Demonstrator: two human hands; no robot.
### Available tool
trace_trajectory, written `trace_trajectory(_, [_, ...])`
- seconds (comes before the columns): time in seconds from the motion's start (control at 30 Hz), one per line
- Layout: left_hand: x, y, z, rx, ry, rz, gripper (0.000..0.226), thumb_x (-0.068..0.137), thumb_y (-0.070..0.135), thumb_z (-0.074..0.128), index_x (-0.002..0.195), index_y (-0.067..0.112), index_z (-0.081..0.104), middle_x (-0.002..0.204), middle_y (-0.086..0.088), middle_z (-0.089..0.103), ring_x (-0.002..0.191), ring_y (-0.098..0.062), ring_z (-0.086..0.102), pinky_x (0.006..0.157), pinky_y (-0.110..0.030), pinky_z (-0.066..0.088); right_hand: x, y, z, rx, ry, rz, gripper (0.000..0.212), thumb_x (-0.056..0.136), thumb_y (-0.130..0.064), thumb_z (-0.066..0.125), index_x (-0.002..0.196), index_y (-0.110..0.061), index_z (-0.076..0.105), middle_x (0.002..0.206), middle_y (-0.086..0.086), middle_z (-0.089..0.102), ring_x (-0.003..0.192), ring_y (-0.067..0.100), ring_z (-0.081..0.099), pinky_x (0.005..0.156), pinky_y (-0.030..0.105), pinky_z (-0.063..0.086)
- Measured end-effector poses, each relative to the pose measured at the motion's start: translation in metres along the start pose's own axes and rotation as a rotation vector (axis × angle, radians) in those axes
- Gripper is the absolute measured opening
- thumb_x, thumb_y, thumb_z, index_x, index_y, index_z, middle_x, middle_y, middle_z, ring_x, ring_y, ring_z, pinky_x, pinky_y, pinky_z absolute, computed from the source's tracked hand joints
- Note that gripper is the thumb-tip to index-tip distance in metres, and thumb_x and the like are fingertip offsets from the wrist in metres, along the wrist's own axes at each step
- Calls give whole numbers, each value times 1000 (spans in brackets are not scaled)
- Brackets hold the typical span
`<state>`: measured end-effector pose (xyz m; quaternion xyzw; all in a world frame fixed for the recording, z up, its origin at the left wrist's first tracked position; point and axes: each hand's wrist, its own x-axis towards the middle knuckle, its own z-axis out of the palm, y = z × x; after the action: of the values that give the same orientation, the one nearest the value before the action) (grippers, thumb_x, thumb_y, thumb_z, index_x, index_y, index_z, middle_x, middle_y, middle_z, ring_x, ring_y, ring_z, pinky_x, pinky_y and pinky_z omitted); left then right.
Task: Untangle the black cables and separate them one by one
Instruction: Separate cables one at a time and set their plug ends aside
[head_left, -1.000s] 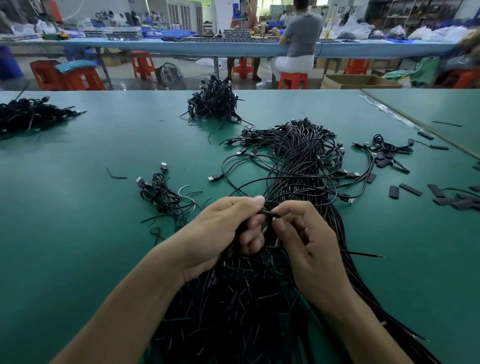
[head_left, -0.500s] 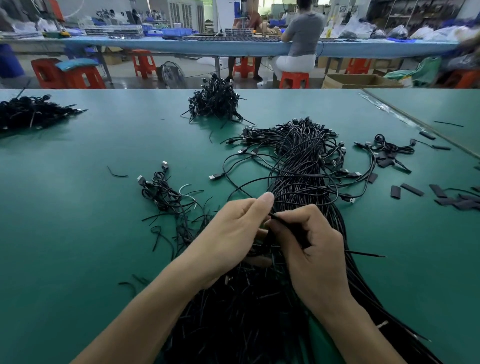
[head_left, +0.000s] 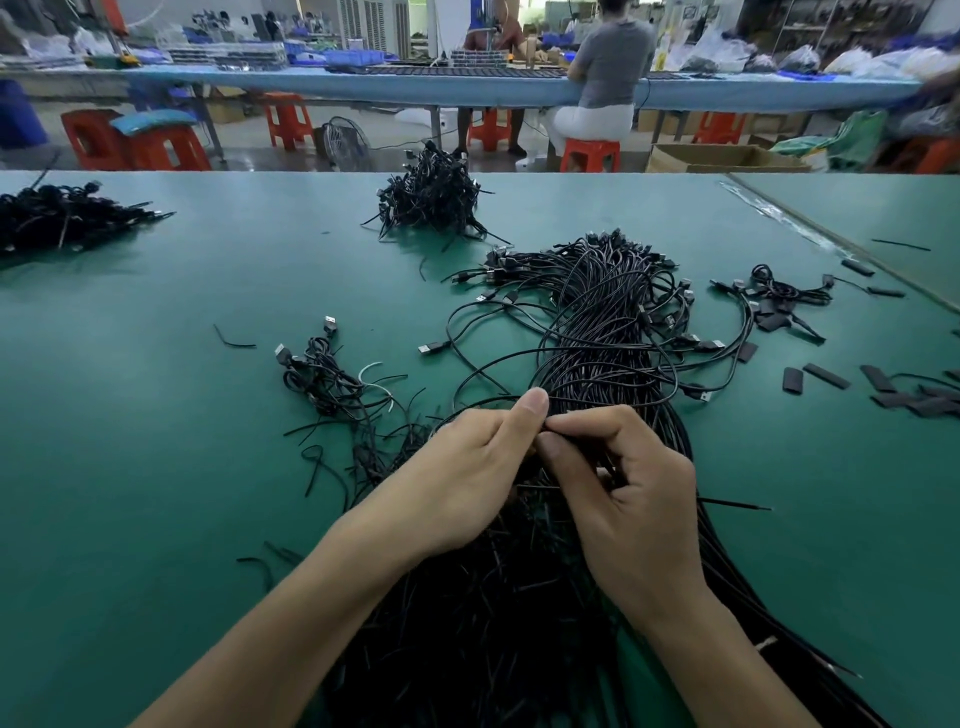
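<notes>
A big tangle of black cables (head_left: 608, 332) with USB plugs runs from mid-table down under my forearms on the green table (head_left: 156, 467). My left hand (head_left: 467, 467) and right hand (head_left: 628, 488) meet over it, thumbs and forefingers together. Both pinch the same thin black cable at the point where the fingertips touch. The right hand's other fingers are curled. A small separate bunch of cables (head_left: 327, 379) lies left of my left hand.
Another cable heap (head_left: 431, 197) sits at the far edge, and a third cable pile (head_left: 57, 218) at far left. Short black sleeve pieces (head_left: 826, 376) and a small cable knot (head_left: 779, 296) lie on the right. A seated person (head_left: 608, 78) works at the bench behind.
Both hands have shifted slightly away from me along the bundle. The left thumb now stretches forward to meet the right fingertips, which earlier curled closer to me.
</notes>
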<state>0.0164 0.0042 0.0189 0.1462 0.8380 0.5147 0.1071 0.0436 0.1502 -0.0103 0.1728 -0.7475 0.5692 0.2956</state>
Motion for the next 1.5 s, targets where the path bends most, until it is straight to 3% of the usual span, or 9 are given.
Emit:
trace_trajectory(0.27, [-2, 5, -29, 305, 371, 87, 61, 91, 67, 36, 53, 20, 29, 41, 10, 32, 39, -9, 26, 48, -28, 28, -1, 10, -6, -273, -274, 295, 38, 75, -60, 66, 106, -38, 60, 81, -19, 66, 68, 3, 63, 60, 21, 51])
trace_trajectory(0.37, [-4, 7, -30, 437, 506, 133, 59, 93, 61, 37, 53, 18, 25, 42, 6, 32, 42, -15, 28, 49, -31, 25, -6, 12, -3, -468, -403, 296, 30, 76, -62, 66, 89, -36, 60, 73, -15, 62, 66, 3, 60, 63, 34, 55])
trace_trajectory(0.67, [-1, 3, -27, 352, 566, 177, 61, 103, 49, 37, 51, 20, 23, 40, 7, 32, 39, -14, 28, 47, -32, 27, -7, 12, -4, -475, -657, 290, 23, 83, -59, 66, 83, -36, 67, 91, -23, 52, 95, -7, 48, 84, 26, 49])
trace_trajectory(0.87, [6, -9, -35, 135, 605, 72, 58, 102, 56, 28, 55, 24, 21, 40, 9, 28, 39, -10, 22, 54, -43, 41, -2, 6, -8, -371, -365, 270, 14, 82, -45, 67, 71, -36, 66, 81, -18, 60, 79, 0, 60, 68, 19, 50])
trace_trajectory(0.93, [6, -12, -37, 57, 604, 33, 59, 102, 57, 28, 52, 26, 22, 40, 10, 24, 40, -9, 19, 85, -54, 53, 0, 8, -10, -351, -261, 294, 17, 84, -35, 71, 68, -29, 67, 73, -14, 62, 71, 1, 60, 61, 14, 46])
trace_trajectory(1.03, [7, -11, -35, 44, 579, 15, 56, 103, 56, 27, 56, 26, 21, 39, 10, 23, 44, -8, 24, 97, -59, 47, 3, 11, -12, -192, -82, 402, 24, 86, -28, 70, 64, -21, 65, 54, -12, 58, 46, 2, 48, 45, 13, 38])
trace_trajectory(1.17, [2, -1, -22, 73, 491, 47, 58, 101, 61, 25, 58, 22, 28, 41, 11, 29, 40, -9, 24, 72, -45, 53, 4, 16, -12, 15, 200, 539, 23, 91, -36, 66, 73, -22, 67, 48, -11, 47, 45, 8, 37, 42, 24, 34])
trace_trajectory(1.27, [-8, 12, 2, 12, 332, 137, 63, 97, 67, 23, 55, 24, 40, 47, 10, 36, 43, -12, 31, 46, -32, 33, 2, 11, -1, 254, 270, 573, 20, 92, -32, 66, 74, -26, 69, 53, -6, 46, 47, 10, 37, 43, 23, 34])
trace_trajectory(1.5, [-11, 16, 13, 31, 244, 162, 53, 87, 69, 29, 70, 25, 54, 53, 14, 49, 51, -4, 45, 56, -29, 43, -4, -4, 12, 302, 129, 337, 8, 92, -25, 65, 86, -20, 67, 81, 5, 66, 73, 14, 61, 66, 28, 49])
